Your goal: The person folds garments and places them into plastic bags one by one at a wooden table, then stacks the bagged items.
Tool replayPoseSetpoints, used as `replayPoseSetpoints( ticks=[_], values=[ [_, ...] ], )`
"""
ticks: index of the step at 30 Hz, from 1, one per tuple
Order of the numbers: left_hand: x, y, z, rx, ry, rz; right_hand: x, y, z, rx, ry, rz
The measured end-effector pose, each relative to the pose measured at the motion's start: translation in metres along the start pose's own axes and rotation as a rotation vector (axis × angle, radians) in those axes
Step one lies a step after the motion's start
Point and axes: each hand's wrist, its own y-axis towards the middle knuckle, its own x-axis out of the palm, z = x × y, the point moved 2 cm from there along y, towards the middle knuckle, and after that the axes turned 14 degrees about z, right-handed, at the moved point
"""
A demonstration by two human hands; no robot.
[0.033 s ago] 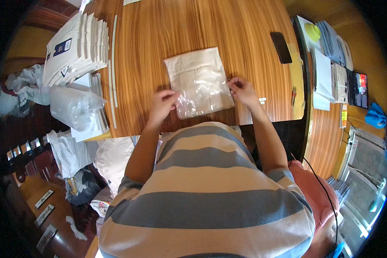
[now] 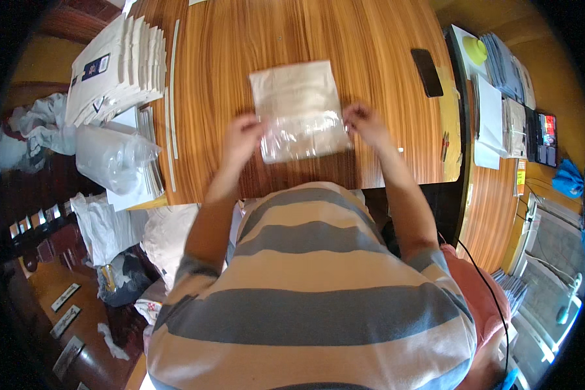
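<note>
A folded beige cloth item in a clear plastic bag point(image 2: 297, 97) lies on the wood-grain table point(image 2: 227, 52) in front of me. The bag's near part is shiny and creased. My left hand point(image 2: 242, 140) pinches its left edge with closed fingers. At the opposite edge, my right hand point(image 2: 368, 127) grips the plastic in the same way. Both hands look slightly smeared by motion. What print or tag the cloth may carry cannot be made out.
At the left stands a pile of folded beige garments point(image 2: 120, 68), with a clear plastic bundle point(image 2: 114, 159) beside it. A black phone point(image 2: 426, 73) and small red-handled snips point(image 2: 444, 146) lie at the right. Beyond them, a side surface holds folded grey clothes point(image 2: 500, 62).
The bagged cloth has slid a little away from me across the table, and both hands have moved with it. The bag now lies straighter and flatter.
</note>
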Motion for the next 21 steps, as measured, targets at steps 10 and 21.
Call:
replayPoseSetpoints(
  ticks=[10,21],
  values=[
    [-0.031,0.025,0.135,0.889,0.115,0.168,0.003,0.032,-0.142,-0.582,0.143,0.131],
    [-0.008,0.017,0.011,0.961,0.390,0.053,0.005,-0.013,-0.016,-0.338,-0.116,0.217]
  ],
)
